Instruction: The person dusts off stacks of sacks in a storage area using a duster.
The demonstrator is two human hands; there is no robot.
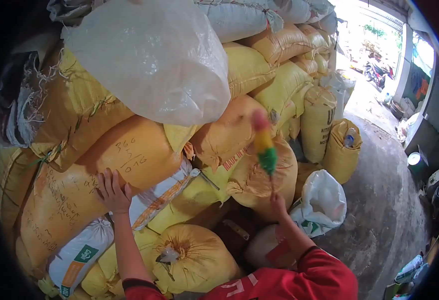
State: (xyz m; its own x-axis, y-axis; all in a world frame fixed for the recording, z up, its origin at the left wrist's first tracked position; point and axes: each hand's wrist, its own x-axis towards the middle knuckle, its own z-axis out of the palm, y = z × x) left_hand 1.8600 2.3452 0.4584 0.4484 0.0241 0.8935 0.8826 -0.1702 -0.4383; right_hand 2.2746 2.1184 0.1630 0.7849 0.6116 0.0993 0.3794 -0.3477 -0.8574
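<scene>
My right hand (278,204) is wrapped round the thin handle of a duster, raised upright before the stacked sacks. The duster's head (265,147) runs red, yellow and green from top to bottom and looks blurred at its tip. It overlaps a round orange sack (249,182) in this view. My left hand (114,194) lies with fingers spread on a large orange sack (144,145) that carries handwritten numbers. Below that hand sits a white sack with a green label (84,255).
A clear plastic sheet (154,60) drapes over the upper sacks. An open white sack (324,200) and a yellow sack holding a bottle (343,155) stand at the right. Concrete floor (379,190) leads to a bright doorway. A tied yellow sack (194,260) is close in front.
</scene>
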